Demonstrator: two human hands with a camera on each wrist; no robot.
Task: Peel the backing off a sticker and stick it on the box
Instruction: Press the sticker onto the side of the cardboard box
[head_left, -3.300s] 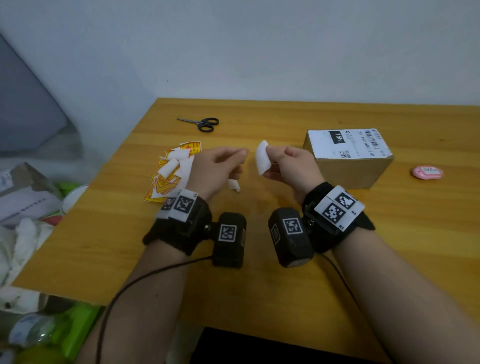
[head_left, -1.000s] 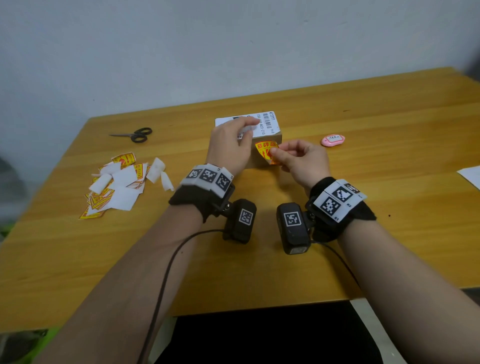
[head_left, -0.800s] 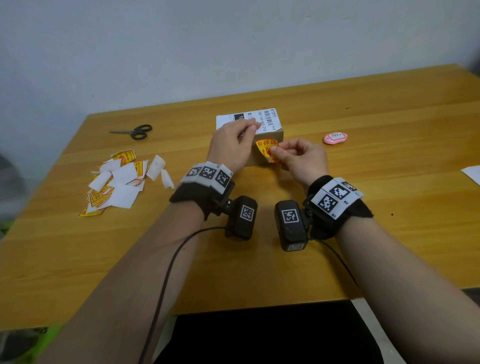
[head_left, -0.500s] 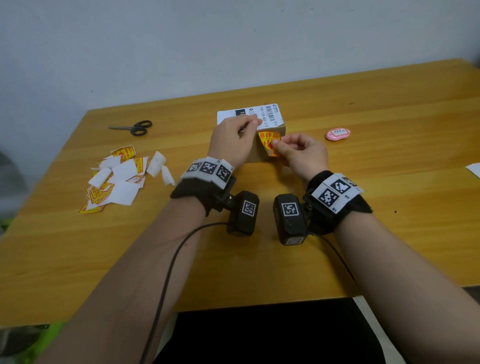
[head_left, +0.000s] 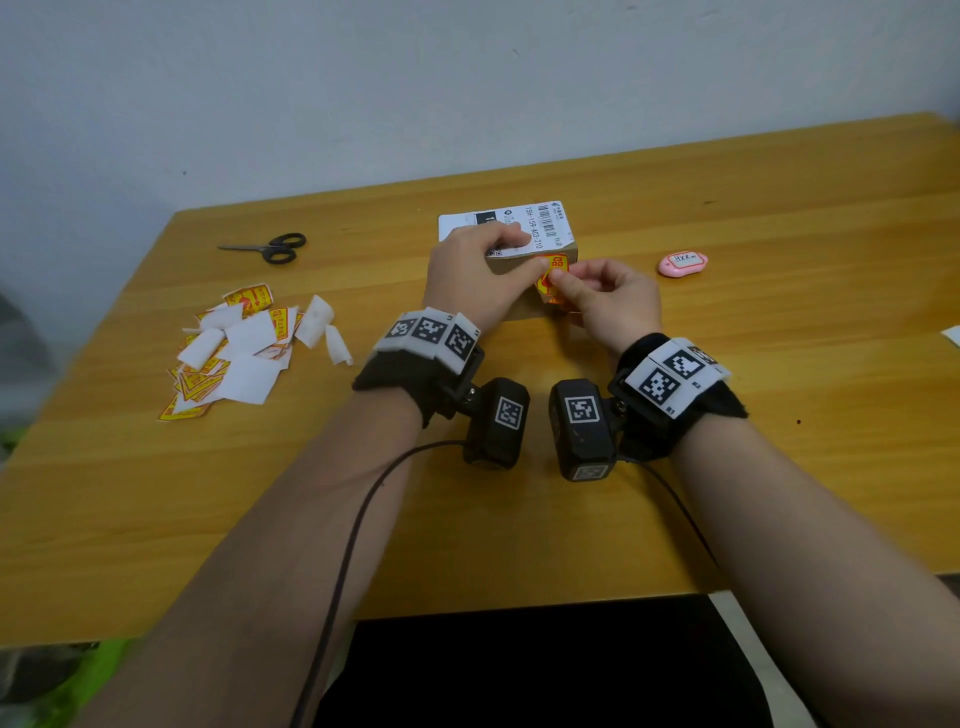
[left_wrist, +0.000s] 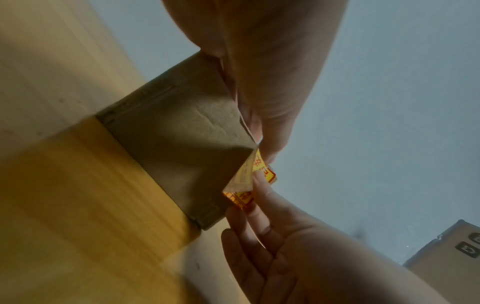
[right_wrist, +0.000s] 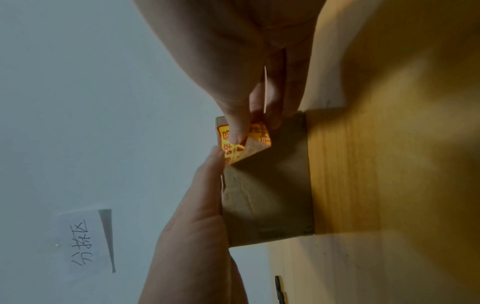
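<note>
The brown cardboard box (head_left: 563, 253) with a white shipping label on top stands mid-table. My left hand (head_left: 475, 270) lies over its top, fingers on the label, thumb tip at the sticker's upper edge. The yellow and red sticker (head_left: 555, 271) is against the right end of the box's front face. My right hand (head_left: 605, 299) pinches it between thumb and forefinger. In the right wrist view the sticker (right_wrist: 255, 131) sits at the box's (right_wrist: 267, 195) top corner, its lower corner curled away from the cardboard. The left wrist view shows the same curl on the sticker (left_wrist: 265, 170).
Black scissors (head_left: 270, 248) lie at the far left. A heap of stickers and white backing pieces (head_left: 234, 353) is on the table's left side. A pink tag (head_left: 683, 264) lies right of the box, and a white sheet (head_left: 953, 335) at the right edge.
Both hands moved from near the sticker heap to the box. In the last second the right hand raised the sticker onto the box's front face, and the left thumb came down beside it.
</note>
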